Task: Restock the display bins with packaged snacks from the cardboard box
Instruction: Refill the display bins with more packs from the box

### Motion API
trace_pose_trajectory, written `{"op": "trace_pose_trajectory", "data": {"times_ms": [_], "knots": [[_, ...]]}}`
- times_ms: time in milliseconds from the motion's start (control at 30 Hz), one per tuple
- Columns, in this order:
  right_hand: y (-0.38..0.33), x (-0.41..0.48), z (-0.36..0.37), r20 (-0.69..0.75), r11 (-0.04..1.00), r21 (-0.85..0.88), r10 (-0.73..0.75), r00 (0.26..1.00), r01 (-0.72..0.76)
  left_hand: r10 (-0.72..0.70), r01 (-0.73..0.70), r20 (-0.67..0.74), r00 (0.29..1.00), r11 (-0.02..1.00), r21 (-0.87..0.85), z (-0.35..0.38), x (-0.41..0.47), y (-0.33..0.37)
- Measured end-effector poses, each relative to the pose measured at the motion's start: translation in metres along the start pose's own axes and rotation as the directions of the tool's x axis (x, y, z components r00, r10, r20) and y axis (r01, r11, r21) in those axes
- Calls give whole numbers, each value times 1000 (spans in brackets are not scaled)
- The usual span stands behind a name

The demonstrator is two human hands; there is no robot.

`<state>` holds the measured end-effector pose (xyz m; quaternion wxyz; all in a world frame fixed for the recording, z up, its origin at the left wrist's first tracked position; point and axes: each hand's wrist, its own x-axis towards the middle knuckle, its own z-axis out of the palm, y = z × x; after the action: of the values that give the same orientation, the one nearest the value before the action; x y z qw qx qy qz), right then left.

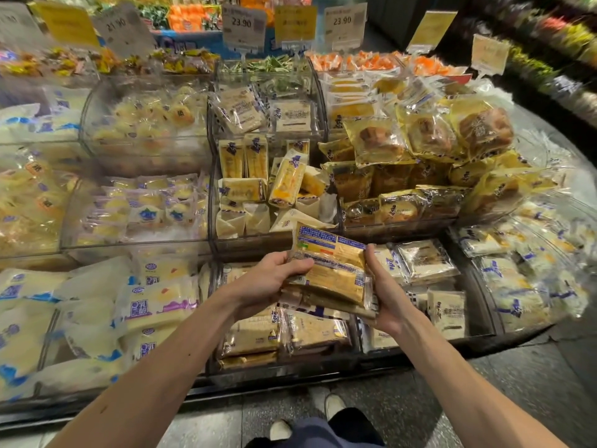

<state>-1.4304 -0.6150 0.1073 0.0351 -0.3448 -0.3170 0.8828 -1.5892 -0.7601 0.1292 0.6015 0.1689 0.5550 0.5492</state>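
- the stack of snack packs (332, 276) is mid-frame, held up over the front centre bin (290, 371)
- left hand (268, 282) grips it from 9 o'clock, thumb on top, fingers curled underneath
- right hand (387, 292) clamps the 3 o'clock side, thumb up along the edge
- brown bun packs (429, 137) are piled at 1 o'clock, price tags (244, 25) up at 12

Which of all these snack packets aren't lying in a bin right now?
Only the stack of packets gripped between the left hand and right hand, over the front bins; the rest lie in bins.
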Motion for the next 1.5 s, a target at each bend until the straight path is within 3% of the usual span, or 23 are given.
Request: {"op": "trace_pose_trajectory", "data": {"times_ms": [200,267,333,400,467,533,567,667,700,800,867,933,1033,1067,1167,1300,1500], "knots": [[8,-3,-21,-181,982,-179,-85,980,52,168,-147,-236,957,984,104,-5,-8,-8],[14,-3,-23,-254,960,-267,-154,955,84,284,-196,-320,904,939,281,7,-11,-11],[21,-2,-17,-281,931,-349,-213,936,108,466,-198,-314,827,765,613,27,-14,-19],[27,-2,-10,-254,913,-378,-259,932,150,613,-176,-168,772,460,871,49,-18,-34],[29,-4,-2,-214,926,-333,-260,942,179,660,-165,35,750,135,977,65,-21,-52],[26,-8,1,-193,938,-293,-250,949,187,664,-162,151,732,-45,986,71,-20,-67],[24,-9,1,-181,939,-286,-250,951,192,654,-179,173,737,-57,982,72,-21,-67],[20,-12,-8,-122,931,-309,-244,962,196,537,-312,169,827,187,931,63,-20,-50],[19,-14,-10,-102,926,-333,-222,970,177,484,-301,177,857,193,934,56,-16,-42],[17,-17,-10,-60,876,-465,-172,983,125,263,-177,191,946,-76,981,31,-1,-20],[14,-16,-8,-64,831,-549,-151,987,91,215,-158,192,957,-169,973,19,8,-12],[11,-13,-15,-99,819,-570,-141,985,60,282,-131,165,945,-134,982,7,11,-11],[0,-12,-35,-209,873,-485,-173,962,52,378,-69,19,926,118,991,-11,8,-16],[-4,-13,-42,-269,887,-458,-205,941,62,388,-60,2,921,138,989,-15,7,-20],[-15,-18,-65,-436,886,-459,-293,851,69,284,-77,52,958,75,994,-14,8,-44],[-16,-9,-114,-466,876,-466,-359,809,120,122,-118,122,985,-42,992,-6,15,-77],[-9,-27,-71,-423,830,-550,-370,827,90,128,-142,160,979,-134,981,-7,25,-79]]}}
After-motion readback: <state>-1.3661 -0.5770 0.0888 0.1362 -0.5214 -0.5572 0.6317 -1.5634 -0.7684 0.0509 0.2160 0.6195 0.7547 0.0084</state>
